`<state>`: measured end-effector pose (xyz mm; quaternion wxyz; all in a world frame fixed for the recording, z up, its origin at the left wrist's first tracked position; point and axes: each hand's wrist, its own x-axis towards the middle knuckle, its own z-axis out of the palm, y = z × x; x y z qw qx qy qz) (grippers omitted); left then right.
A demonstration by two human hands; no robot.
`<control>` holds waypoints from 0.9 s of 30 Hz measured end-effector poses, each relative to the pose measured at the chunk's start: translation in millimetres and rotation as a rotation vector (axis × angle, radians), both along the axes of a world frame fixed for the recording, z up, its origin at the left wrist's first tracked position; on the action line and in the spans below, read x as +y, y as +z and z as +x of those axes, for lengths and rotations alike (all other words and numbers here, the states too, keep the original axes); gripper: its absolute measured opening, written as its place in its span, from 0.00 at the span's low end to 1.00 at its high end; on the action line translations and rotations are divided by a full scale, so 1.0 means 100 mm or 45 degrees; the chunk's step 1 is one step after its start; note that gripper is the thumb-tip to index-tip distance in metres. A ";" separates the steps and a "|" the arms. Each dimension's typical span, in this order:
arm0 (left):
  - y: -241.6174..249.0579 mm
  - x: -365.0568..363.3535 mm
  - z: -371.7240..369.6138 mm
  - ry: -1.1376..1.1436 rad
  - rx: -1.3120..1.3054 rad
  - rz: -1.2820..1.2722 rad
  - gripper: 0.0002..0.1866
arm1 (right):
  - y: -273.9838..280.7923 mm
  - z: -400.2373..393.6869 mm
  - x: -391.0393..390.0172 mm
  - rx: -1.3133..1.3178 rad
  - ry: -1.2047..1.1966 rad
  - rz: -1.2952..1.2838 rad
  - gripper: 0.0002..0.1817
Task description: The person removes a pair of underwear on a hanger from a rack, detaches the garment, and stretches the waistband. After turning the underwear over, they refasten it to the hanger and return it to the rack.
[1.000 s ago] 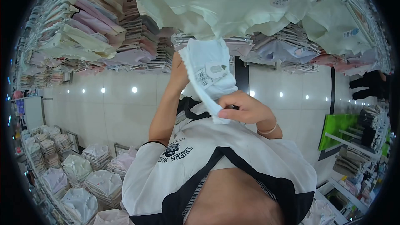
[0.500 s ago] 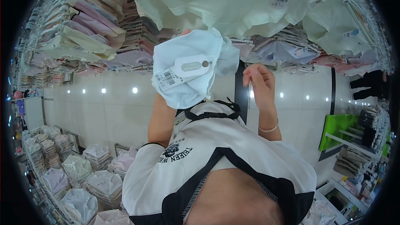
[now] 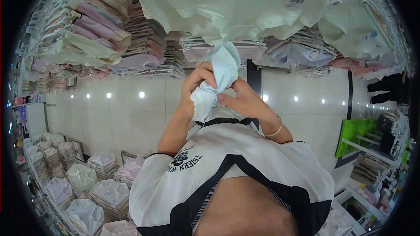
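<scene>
A pale blue pair of underwear [image 3: 224,67] is bunched and twisted in front of my waist. My left hand [image 3: 197,84] has its fingers curled around the cloth from the left side. My right hand [image 3: 246,99] pinches the same cloth from the right, its thumb across the front and its other fingers mostly behind. One end of the fabric sticks up above my hands, and a gathered edge hangs below. The white tag with a barcode is hidden in the folds. Just beyond hangs a large pale green pair of underwear [image 3: 227,8] with tags.
Hangers crowded with pastel underwear [image 3: 94,26] line the rack ahead. Folded stacks [image 3: 109,194] fill a display at lower left. A green panel [image 3: 353,137] and shelving stand at right. Another person's dark-clothed legs [image 3: 387,89] show at far right. Tiled floor [image 3: 131,109] lies between.
The blue underwear has gone from spread out with its tag showing to bunched and twisted. My right hand has moved left and taken hold of it.
</scene>
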<state>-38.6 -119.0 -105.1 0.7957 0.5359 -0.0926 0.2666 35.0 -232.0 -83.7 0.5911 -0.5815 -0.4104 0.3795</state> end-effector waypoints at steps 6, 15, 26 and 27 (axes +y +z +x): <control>0.05 0.05 -0.14 0.078 0.134 -0.158 0.11 | -0.18 -0.20 0.06 0.433 0.140 -0.016 0.23; 0.01 0.26 -0.19 0.426 0.116 0.303 0.05 | -0.22 -0.04 -0.04 0.517 -0.078 -0.045 0.12; -0.12 0.29 -0.27 -0.155 0.365 0.664 0.03 | -0.18 0.44 -0.24 0.040 -0.630 0.186 0.18; -0.10 0.28 -0.27 -0.372 0.399 0.484 0.03 | -0.15 0.44 -0.25 0.105 -0.603 0.183 0.19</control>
